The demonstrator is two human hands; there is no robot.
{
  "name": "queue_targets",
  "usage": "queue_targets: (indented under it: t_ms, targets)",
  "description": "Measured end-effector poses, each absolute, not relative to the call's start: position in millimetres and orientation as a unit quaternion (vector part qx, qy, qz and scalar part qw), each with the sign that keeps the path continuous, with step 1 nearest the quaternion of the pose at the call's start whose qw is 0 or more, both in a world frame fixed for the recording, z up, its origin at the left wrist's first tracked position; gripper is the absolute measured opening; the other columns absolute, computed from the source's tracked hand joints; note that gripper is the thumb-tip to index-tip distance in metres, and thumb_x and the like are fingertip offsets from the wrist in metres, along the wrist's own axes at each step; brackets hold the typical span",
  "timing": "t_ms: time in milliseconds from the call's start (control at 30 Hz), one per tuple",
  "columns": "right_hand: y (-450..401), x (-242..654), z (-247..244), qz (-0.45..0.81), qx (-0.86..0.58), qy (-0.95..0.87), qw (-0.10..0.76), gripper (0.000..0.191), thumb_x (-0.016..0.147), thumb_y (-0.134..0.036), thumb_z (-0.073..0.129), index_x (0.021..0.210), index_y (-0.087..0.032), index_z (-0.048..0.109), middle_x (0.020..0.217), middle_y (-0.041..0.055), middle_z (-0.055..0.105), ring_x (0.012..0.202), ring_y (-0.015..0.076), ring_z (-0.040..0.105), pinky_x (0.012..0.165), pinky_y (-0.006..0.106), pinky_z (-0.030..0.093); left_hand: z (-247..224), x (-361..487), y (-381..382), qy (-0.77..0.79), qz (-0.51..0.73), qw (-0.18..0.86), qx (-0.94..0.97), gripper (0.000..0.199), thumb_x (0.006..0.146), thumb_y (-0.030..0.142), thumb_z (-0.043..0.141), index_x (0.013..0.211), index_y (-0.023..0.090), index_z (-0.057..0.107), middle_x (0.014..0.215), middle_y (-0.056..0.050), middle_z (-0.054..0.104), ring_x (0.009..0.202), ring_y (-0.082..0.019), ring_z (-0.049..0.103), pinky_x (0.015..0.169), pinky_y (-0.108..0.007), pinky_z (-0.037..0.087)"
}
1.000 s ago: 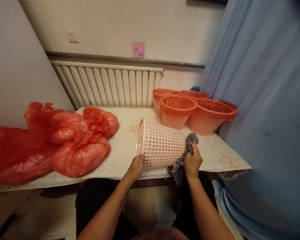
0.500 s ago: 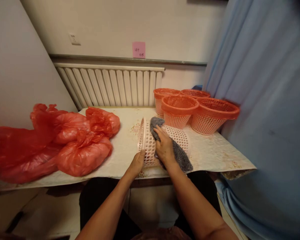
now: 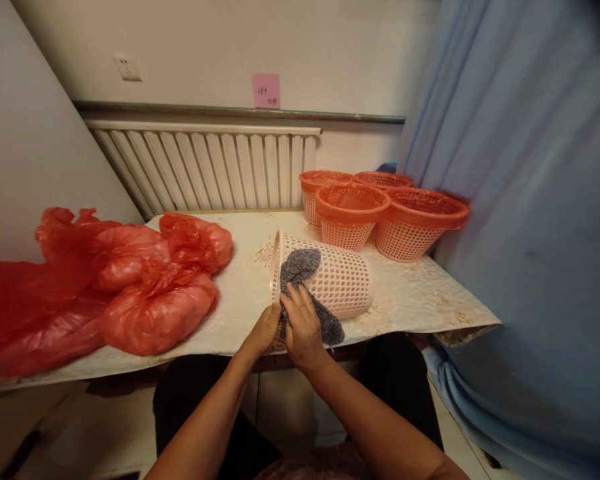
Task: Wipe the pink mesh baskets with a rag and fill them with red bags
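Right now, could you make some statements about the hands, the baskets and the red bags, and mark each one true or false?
1. The left hand is at the rim of the pale pink basket. True.
2. The pale pink basket stands upright. False: it lies on its side.
3. The right hand has a grey cloth. True.
4. Four red-lined baskets stand upright. True.
5. The red bags lie right of the baskets. False: the red bags lie to their left.
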State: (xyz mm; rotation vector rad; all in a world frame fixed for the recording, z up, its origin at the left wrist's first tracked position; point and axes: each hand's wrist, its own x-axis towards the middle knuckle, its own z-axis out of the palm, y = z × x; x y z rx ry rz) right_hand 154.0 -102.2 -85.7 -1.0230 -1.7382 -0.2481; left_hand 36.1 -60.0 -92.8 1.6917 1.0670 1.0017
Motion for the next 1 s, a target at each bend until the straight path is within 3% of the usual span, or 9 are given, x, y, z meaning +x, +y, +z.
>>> queue_targets:
  t_ms: [267, 433, 733, 1000]
  targets:
    - [-77, 184, -83, -0.116, -0.469, -0.703, 0.522, 0.058, 0.076, 0.000, 0.037, 0.130, -0.014, 0.050, 0.145, 0.0107, 0.043, 0.142, 0.0230, 0.026, 0.115, 0.052, 0.031, -98, 40, -56, 0.395, 0.411, 0.451, 0.687, 0.086, 0.084, 0.076, 0.018, 0.106, 0.008, 0.066, 0.108, -0.015, 0.070, 0.107, -0.027, 0.062, 0.100, -0.038, 0.044]
    - [-64, 247, -97, -0.132, -0.547, -0.611, 0.557, 0.058, 0.075, -0.001, 0.035, 0.128, -0.015, 0.052, 0.143, 0.0119, 0.046, 0.137, 0.0191, 0.037, 0.114, 0.047, 0.031, -101, 42, -54, 0.383, 0.409, 0.471, 0.681, 0.086, 0.083, 0.077, 0.019, 0.105, 0.010, 0.068, 0.107, -0.014, 0.071, 0.108, -0.028, 0.062, 0.103, -0.040, 0.041]
    - [-65, 310, -114, -0.089, -0.682, -0.406, 0.602, 0.054, 0.070, -0.011, 0.039, 0.120, -0.013, 0.060, 0.126, 0.0136, 0.061, 0.122, 0.0238, 0.054, 0.107, 0.044, 0.039, -107, 43, -52, 0.358, 0.414, 0.479, 0.687, 0.081, 0.087, 0.072, 0.019, 0.111, 0.009, 0.065, 0.112, -0.014, 0.069, 0.111, -0.028, 0.060, 0.105, -0.040, 0.040]
    - [-46, 246, -55, -0.057, -0.555, -0.584, 0.590, 0.055, 0.068, -0.001, 0.039, 0.117, -0.014, 0.061, 0.132, 0.0110, 0.057, 0.126, 0.0208, 0.049, 0.111, 0.044, 0.036, -100, 45, -60, 0.356, 0.394, 0.490, 0.691, 0.083, 0.085, 0.075, 0.019, 0.107, 0.010, 0.067, 0.108, -0.013, 0.071, 0.105, -0.026, 0.063, 0.101, -0.038, 0.044]
